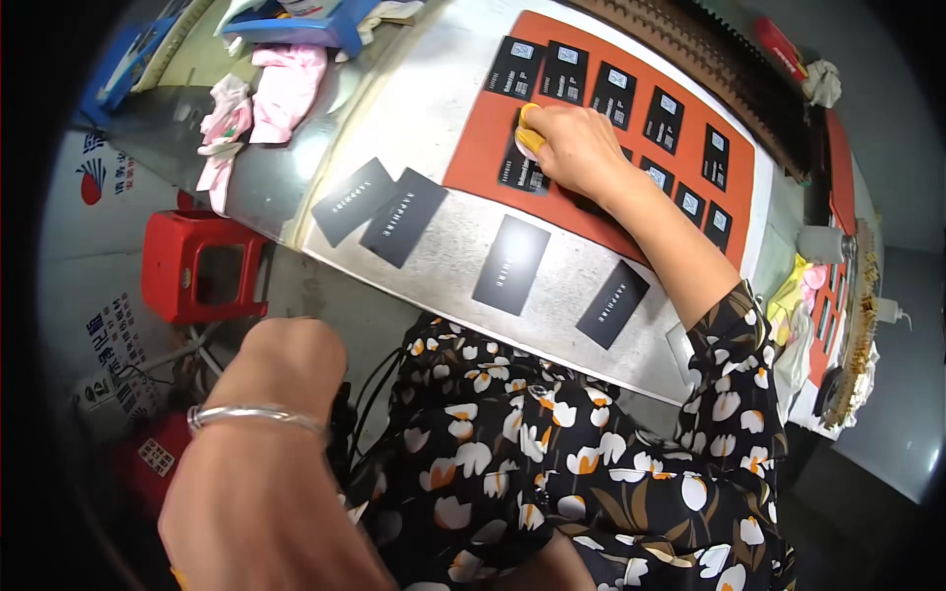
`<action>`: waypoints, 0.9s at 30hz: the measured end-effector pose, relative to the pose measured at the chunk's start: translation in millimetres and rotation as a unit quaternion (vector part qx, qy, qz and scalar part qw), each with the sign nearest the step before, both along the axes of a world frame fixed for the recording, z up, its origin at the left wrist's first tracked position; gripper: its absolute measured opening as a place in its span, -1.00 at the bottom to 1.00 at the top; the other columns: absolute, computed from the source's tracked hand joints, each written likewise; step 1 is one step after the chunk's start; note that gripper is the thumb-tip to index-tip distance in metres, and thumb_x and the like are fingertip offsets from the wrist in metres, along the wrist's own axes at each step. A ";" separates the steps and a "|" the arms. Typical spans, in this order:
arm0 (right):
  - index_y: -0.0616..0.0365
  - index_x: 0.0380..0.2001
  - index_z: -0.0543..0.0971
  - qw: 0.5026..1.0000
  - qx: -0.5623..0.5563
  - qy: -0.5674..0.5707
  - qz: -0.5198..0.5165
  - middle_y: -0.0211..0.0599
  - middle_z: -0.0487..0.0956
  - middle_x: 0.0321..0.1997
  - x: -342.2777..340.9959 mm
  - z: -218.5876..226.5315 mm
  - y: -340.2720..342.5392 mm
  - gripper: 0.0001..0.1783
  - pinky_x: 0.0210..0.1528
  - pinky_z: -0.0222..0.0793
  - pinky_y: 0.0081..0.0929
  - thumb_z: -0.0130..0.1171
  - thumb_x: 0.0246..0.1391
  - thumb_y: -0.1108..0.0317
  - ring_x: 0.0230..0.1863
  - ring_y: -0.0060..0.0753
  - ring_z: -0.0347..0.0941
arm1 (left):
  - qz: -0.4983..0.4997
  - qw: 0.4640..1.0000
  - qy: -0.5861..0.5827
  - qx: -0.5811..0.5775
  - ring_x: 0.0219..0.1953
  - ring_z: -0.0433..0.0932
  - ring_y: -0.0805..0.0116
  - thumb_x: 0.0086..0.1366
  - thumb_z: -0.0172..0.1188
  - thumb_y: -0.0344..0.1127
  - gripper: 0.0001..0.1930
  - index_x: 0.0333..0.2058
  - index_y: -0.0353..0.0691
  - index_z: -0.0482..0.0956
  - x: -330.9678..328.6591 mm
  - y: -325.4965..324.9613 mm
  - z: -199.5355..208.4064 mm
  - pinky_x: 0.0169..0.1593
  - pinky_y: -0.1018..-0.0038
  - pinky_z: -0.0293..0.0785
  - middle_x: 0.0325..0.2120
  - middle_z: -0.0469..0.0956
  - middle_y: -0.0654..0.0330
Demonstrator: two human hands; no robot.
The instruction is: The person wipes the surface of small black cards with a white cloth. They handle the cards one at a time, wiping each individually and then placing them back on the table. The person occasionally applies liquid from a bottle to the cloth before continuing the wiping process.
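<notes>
My right hand [572,148], with yellow finger covers on the thumb and a finger, bends closed over a black printed card [522,169] on the orange mat [473,163]. Its fingertips touch the card's upper part; whether something small is pinched there is hidden. Around it lie several more black cards [567,72], most with a pale square patch. My left hand [261,502] is close at the lower left, below a silver bracelet [258,418]; its fingers are out of sight, with a bit of yellow at the lower edge.
Several dark cards [511,264] lie along the table's [434,276] near edge, two overlapping at left. A red stool [202,264] stands beside the table. Pink cloths [288,91] and a blue tray [305,28] are at upper left. A grey bottle [826,242] is at right.
</notes>
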State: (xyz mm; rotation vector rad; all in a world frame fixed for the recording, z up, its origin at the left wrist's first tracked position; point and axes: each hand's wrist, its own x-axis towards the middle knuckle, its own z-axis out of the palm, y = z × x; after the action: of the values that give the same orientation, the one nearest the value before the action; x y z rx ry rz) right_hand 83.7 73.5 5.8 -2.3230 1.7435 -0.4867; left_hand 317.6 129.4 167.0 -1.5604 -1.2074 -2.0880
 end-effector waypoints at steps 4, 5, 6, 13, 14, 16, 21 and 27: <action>0.17 -0.56 0.42 0.994 0.004 0.003 0.112 -0.17 0.44 -0.62 13.1 -1.4 44.5 -0.93 -0.48 0.33 -0.20 0.08 -0.21 0.46 -0.51 -0.06 0.42 | 0.010 0.993 -0.064 -0.100 -0.20 0.53 0.16 0.19 0.12 -0.34 -0.68 -0.18 -0.50 0.46 -16.3 -10.7 -28.8 -0.23 0.35 0.37 -0.20 0.50 -0.08; 0.17 -0.56 0.42 0.993 0.017 0.015 0.115 -0.16 0.44 -0.61 11.2 5.1 58.6 -0.92 -0.48 0.34 -0.22 0.09 -0.23 0.47 -0.51 -0.07 0.43 | 0.051 0.987 -0.122 -0.092 -0.23 0.51 0.12 0.11 0.16 -0.31 -0.69 -0.22 -0.42 0.48 -15.7 -14.0 -39.8 -0.18 0.33 0.35 -0.27 0.51 -0.07; 0.17 -0.56 0.42 0.991 0.028 0.025 0.128 -0.15 0.45 -0.60 7.3 14.4 68.6 -0.92 -0.49 0.35 -0.24 0.09 -0.24 0.47 -0.51 -0.07 0.43 | 0.102 0.975 -0.181 -0.084 -0.26 0.49 0.08 0.04 0.20 -0.28 -0.69 -0.26 -0.35 0.51 -7.5 -13.7 -48.9 -0.12 0.31 0.34 -0.34 0.51 -0.06; 0.21 -0.37 0.47 0.976 0.077 -0.069 -0.192 -0.10 0.54 -0.48 -72.5 41.3 92.0 -0.76 -0.42 0.35 -0.40 0.14 -0.01 0.25 -0.48 -0.12 0.48 | 0.657 0.484 -0.263 -0.515 0.03 0.31 0.16 0.05 0.20 -0.25 -0.47 0.00 -0.31 0.34 -29.5 -36.2 -139.9 0.03 0.29 0.19 0.01 0.35 0.08; 0.20 -0.37 0.48 0.981 0.071 -0.008 -0.179 -0.13 0.55 -0.47 -70.0 38.2 93.7 -0.75 -0.41 0.35 -0.40 0.17 -0.03 0.25 -0.46 -0.13 0.49 | 0.649 0.488 -0.254 -0.525 0.06 0.28 0.17 0.05 0.20 -0.24 -0.46 0.01 -0.31 0.33 -38.1 -34.6 -146.9 0.04 0.29 0.16 0.03 0.33 0.09; 0.20 -0.40 0.47 0.990 0.034 -0.058 -0.122 -0.14 0.54 -0.47 -64.7 20.3 94.7 -0.77 -0.42 0.35 -0.39 0.19 -0.05 0.27 -0.44 -0.14 0.49 | 0.637 0.500 -0.241 -0.535 0.08 0.25 0.19 0.05 0.19 -0.22 -0.46 0.01 -0.31 0.33 -55.2 -30.4 -155.9 0.06 0.28 0.13 0.05 0.31 0.10; 0.16 -0.45 0.46 0.997 -0.029 0.036 -0.068 -0.15 0.51 -0.53 -72.7 -9.8 77.5 -0.90 -0.48 0.31 -0.19 0.08 -0.08 0.39 -0.48 -0.05 0.45 | 0.613 0.489 -0.259 -0.564 0.10 0.23 0.23 0.06 0.19 -0.16 -0.45 0.00 -0.31 0.35 -68.7 -23.1 -158.7 0.09 0.27 0.08 0.08 0.30 0.12; 0.15 -0.52 0.44 0.999 -0.027 0.002 0.046 -0.09 0.51 -0.56 -45.6 -7.4 77.1 -0.89 -0.49 0.35 -0.16 0.13 -0.20 0.40 -0.52 -0.01 0.46 | 0.616 0.476 -0.267 -0.568 0.09 0.26 0.19 0.08 0.18 -0.15 -0.46 -0.04 -0.41 0.36 -68.6 -15.7 -160.7 0.14 0.24 0.10 0.07 0.31 0.08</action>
State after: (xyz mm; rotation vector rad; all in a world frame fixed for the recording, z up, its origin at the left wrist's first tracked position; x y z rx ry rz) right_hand 38.1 150.6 -1.6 -2.4282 1.6364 -0.5201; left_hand 249.1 113.6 6.3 0.3456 -2.8973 -0.4984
